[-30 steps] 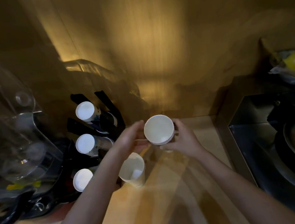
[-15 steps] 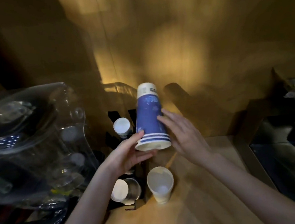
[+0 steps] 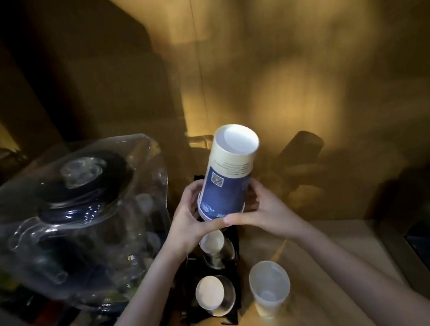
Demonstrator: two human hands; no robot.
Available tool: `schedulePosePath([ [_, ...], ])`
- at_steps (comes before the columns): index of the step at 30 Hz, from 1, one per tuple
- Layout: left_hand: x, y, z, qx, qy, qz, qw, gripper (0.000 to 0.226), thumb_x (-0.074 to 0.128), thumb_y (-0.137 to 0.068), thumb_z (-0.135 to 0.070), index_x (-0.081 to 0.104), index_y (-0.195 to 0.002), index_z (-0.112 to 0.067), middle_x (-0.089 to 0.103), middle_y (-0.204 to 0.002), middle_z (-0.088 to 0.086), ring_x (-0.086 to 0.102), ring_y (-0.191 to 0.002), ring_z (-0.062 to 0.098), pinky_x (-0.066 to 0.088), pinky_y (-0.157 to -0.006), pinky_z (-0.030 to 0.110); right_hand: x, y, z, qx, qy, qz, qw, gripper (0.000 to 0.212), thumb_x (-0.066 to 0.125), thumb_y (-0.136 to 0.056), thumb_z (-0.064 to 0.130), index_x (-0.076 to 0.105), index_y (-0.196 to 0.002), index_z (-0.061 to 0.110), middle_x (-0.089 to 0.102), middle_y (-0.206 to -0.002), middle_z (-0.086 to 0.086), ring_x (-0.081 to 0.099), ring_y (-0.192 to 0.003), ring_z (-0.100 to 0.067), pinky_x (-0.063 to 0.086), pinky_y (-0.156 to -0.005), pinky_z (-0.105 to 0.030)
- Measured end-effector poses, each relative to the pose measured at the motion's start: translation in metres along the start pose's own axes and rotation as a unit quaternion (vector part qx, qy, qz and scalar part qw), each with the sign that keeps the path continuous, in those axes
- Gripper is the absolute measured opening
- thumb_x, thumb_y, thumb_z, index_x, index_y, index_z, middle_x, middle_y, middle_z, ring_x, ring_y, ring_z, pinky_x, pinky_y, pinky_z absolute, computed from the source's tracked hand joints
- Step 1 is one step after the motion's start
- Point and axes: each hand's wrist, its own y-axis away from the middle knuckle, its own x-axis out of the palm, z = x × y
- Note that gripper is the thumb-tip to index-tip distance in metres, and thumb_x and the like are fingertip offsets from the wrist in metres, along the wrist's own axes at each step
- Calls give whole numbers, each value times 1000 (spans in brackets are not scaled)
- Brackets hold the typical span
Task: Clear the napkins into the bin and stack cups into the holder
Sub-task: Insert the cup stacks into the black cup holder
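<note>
Since a moment ago my left hand [image 3: 188, 224] and right hand [image 3: 265, 214] have closed around the upside-down blue-and-cream paper cup stack [image 3: 226, 177], lifted above the black wire cup holder [image 3: 236, 275], needing careful lowering into its far slot, left of the white plastic cup [image 3: 269, 288].

We record the inverted cup [image 3: 226, 180]: dark blue wall, a cream band near its base carrying small print, a white base disc, and pale blue markings at the rim. The holder [image 3: 213, 275] is black; its stacked cups [image 3: 210, 292] show white-cream bases. The loose cup [image 3: 269, 288] is plain white. The counter [image 3: 328, 270] is light wood-toned; the wall [image 3: 304, 59] reads golden brown.
</note>
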Motion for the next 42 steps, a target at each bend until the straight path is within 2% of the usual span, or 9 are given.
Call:
schedulePosePath([
  [4, -12, -3, -19, 0, -90, 21, 996, 97, 79, -47, -36, 36, -134, -29, 49, -137, -8, 48, -125, 4, 39, -109, 33, 1, -18, -7, -14, -11, -38, 999, 75, 86, -53, 32, 46, -117, 31, 61, -123, 4, 60, -112, -13, 49, -99, -40],
  [8, -16, -8, -58, 37, -191, -39, 980, 99, 80, -55, -42, 32, -140, -24, 41, -147, -4, 37, -134, 9, 30, -114, 33, -3, -37, -11, -22, 66, -62, 996, 80, 87, -56, 29, 44, -123, 25, 58, -125, 2, 55, -115, -13, 46, -97, -32],
  [11, -11, -15, -83, 87, -322, -82, 939, 83, 77, -68, -37, 36, -138, -21, 49, -141, -1, 43, -129, 14, 34, -105, 27, -1, -48, -18, -11, 94, -59, 994, 83, 87, -58, 23, 43, -128, 19, 57, -124, 0, 53, -113, -13, 43, -93, -27],
  [16, -3, -27, -101, 108, -505, -79, 853, 63, 68, -73, -46, 51, -125, -16, 60, -125, 1, 58, -109, 23, 53, -81, 38, 12, -58, -30, 4, 82, -51, 995, 89, 87, -55, 32, 41, -130, 17, 57, -129, -7, 55, -118, -21, 48, -99, -38],
  [19, -1, -33, -104, 112, -522, -65, 843, 55, 68, -73, -43, 56, -115, -8, 63, -116, 6, 59, -102, 27, 54, -79, 43, 17, -64, -33, 13, 84, -54, 995, 93, 82, -51, 39, 40, -130, 16, 56, -131, -8, 54, -119, -23, 46, -100, -39],
  [25, 3, -43, -84, 82, -522, -18, 849, 47, 72, -73, -33, 57, -107, -4, 62, -108, 10, 59, -96, 30, 53, -78, 46, 18, -71, -44, 32, 141, -39, 989, 72, 79, -68, 19, 43, -129, 12, 55, -131, -10, 52, -120, -26, 41, -92, -28],
  [28, 6, -47, -69, 59, -521, 4, 852, 47, 72, -74, -29, 55, -109, -3, 61, -108, 12, 58, -96, 33, 52, -80, 48, 18, -70, -50, 40, 178, -36, 983, 61, 71, -75, 17, 44, -130, 10, 57, -129, -13, 53, -119, -28, 44, -97, -34],
  [33, 14, -52, -40, 28, -524, 42, 850, 34, 69, -77, -23, 53, -97, -2, 58, -103, 14, 57, -91, 32, 47, -74, 40, 11, -67, -53, 27, 241, -26, 970, 31, 57, -86, 15, 54, -117, 7, 64, -112, -15, 61, -104, -32, 51, -86, -42],
  [42, 18, -63, 7, -46, -532, 42, 844, 44, 61, -85, -26, 48, -118, -1, 53, -128, 16, 54, -112, 33, 45, -87, 37, 13, -60, -44, -26, 441, 47, 896, 33, 36, -96, 16, 51, -122, 3, 58, -124, -17, 51, -116, -35, 45, -94, -46],
])
